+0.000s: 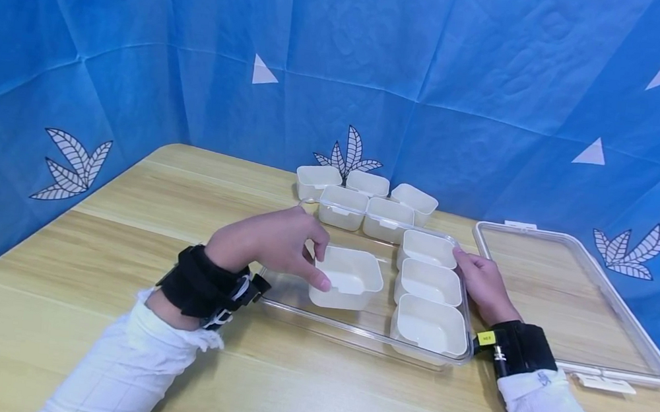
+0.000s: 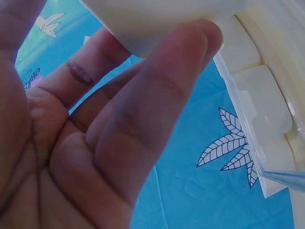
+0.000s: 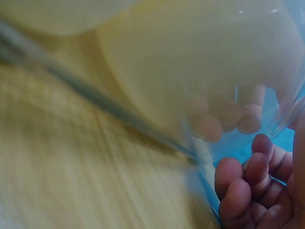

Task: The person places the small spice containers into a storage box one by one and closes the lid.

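Observation:
In the head view my left hand (image 1: 269,241) pinches the near-left wall of a small white plastic container (image 1: 353,299), thumb outside and fingers over the rim. This container is over the middle of a large clear plastic box (image 1: 319,322). Three more white containers (image 1: 427,325) stand in a column along the box's right side. My right hand (image 1: 485,286) holds the box's right wall, its thumb over the rim. In the right wrist view the right fingers (image 3: 233,195) curl close against the clear wall. The left wrist view shows the white container's corner (image 2: 143,28) between the left fingers.
Several white containers (image 1: 341,208) stand in two rows behind the box, near the blue patterned backdrop (image 1: 345,48). A clear lid with a white rim (image 1: 583,303) lies at the right of the wooden table (image 1: 265,385), close to my right wrist.

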The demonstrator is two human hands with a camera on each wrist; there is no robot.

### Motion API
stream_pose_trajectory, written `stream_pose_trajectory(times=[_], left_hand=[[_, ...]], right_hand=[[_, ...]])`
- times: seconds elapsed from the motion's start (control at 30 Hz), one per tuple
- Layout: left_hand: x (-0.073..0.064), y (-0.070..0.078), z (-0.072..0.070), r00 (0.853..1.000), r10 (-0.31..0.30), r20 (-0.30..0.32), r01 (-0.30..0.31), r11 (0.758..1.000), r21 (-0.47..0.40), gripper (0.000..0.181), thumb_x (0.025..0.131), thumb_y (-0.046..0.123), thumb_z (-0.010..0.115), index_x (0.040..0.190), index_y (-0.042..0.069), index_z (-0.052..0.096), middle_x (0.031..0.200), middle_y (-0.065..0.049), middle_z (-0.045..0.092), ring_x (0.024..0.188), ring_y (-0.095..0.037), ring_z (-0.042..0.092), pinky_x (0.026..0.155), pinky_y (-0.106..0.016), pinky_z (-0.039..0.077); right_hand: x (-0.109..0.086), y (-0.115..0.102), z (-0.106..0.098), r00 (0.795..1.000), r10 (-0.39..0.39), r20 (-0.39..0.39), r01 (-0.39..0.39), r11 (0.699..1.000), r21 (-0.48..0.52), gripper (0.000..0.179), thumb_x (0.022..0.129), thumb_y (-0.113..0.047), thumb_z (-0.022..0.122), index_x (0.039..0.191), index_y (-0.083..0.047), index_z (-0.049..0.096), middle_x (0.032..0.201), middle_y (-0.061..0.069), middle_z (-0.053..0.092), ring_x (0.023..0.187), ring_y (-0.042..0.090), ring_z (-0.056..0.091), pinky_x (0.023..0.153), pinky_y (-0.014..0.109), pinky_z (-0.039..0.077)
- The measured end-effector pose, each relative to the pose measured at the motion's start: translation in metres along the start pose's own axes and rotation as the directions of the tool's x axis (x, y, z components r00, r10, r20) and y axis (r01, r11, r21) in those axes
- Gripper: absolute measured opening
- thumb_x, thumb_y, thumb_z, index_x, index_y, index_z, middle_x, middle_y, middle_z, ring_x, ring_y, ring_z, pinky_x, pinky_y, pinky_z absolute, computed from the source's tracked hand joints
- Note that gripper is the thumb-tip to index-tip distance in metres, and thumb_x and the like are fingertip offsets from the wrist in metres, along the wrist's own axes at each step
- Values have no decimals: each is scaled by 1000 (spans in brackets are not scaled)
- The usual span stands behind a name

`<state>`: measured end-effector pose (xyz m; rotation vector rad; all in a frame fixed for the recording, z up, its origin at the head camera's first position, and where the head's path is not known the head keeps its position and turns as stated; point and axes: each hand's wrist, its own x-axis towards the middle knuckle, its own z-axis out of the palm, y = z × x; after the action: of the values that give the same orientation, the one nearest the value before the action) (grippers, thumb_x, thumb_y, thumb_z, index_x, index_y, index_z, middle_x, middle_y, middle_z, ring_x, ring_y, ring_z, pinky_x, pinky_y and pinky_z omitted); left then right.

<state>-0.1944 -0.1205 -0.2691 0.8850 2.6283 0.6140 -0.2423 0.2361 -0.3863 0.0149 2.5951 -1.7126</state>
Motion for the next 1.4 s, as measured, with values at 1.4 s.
stream_pose_trajectory(times=[1.4], left_hand=[[2, 17, 13, 991, 80, 103, -91, 990, 104, 32, 77, 35, 84, 85, 12, 62, 77, 3, 59, 73, -12, 53, 66, -25, 44]], right_hand=[[1, -1, -5, 999, 17, 37, -15, 999, -45, 56, 99, -55, 42, 81, -5, 59, 76, 1, 57, 77, 19, 53, 70, 27, 44]])
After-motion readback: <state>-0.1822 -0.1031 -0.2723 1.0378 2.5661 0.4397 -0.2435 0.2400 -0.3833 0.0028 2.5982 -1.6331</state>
